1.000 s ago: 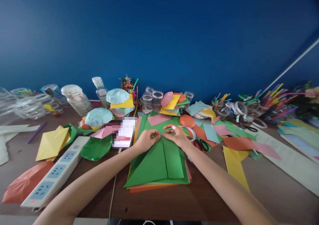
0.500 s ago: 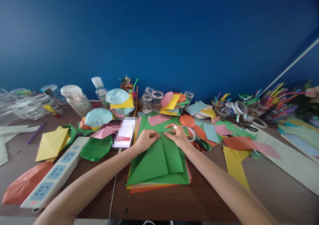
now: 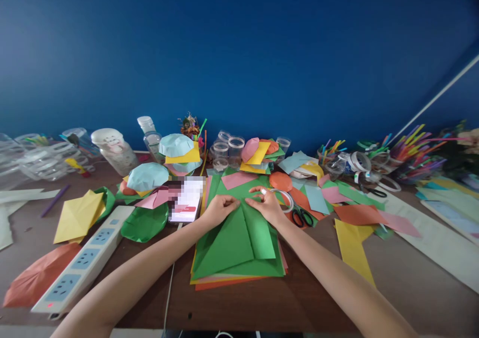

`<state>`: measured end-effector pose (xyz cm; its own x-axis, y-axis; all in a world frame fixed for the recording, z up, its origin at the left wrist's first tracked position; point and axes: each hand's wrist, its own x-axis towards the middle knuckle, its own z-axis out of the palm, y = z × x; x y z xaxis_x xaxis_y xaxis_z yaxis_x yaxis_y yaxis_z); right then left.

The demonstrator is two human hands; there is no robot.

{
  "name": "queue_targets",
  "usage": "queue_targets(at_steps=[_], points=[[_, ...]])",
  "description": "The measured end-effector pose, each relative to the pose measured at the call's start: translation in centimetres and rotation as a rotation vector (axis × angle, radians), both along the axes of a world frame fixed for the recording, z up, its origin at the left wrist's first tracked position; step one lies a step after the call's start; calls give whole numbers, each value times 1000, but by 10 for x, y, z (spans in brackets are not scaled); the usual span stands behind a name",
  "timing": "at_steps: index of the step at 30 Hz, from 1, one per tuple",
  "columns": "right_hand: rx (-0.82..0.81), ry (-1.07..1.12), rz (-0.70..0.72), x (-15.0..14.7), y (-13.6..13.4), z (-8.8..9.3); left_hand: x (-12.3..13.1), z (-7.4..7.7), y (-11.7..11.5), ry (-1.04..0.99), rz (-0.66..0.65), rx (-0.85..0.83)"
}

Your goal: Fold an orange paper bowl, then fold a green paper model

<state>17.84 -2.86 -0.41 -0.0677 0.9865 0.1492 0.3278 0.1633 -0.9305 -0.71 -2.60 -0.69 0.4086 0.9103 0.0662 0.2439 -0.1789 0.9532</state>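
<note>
A folded sheet of green paper (image 3: pixel 228 245) lies at the middle of the table, with a crease running down from its top. At its upper left edge my left hand (image 3: pixel 221 210) pinches the paper between thumb and fingers. My right hand (image 3: pixel 267 205) grips the upper right flap close by, its thumb hidden in part and a white band showing on one finger. Under the folded sheet is a stack of coloured paper (image 3: pixel 275 270) with green on top and yellow, pink and orange edges showing.
Black-handled scissors (image 3: pixel 301 217) and a roll of white tape (image 3: pixel 287 202) lie right of the stack. Left are a phone (image 3: pixel 189 198), a power strip (image 3: pixel 84 260) and green folded paper (image 3: pixel 145 223). Plastic cups (image 3: pixel 236 151) stand behind. Yellow paper (image 3: pixel 354 248) lies right.
Both hands stay almost in place, still on the green sheet. The lower edges of its two flaps have shifted very slightly.
</note>
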Motion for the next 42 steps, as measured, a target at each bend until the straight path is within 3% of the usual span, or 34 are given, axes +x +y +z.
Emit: queue_targets(at_steps=[11,18,31,38,42], points=[[-49,-15,-38,2,-1,-2,-1,-2,1,59,24,21],[39,-87,-91,3,-1,-8,-1,-6,2,37,58,-6],[17,-39,-110,2,-1,-9,-2,-6,2,23,79,16],[-109,50,-76,5,2,-7,-3,-6,3,-14,106,31],[-88,52,-106,5,2,-4,-2,-7,4,-33,101,40]])
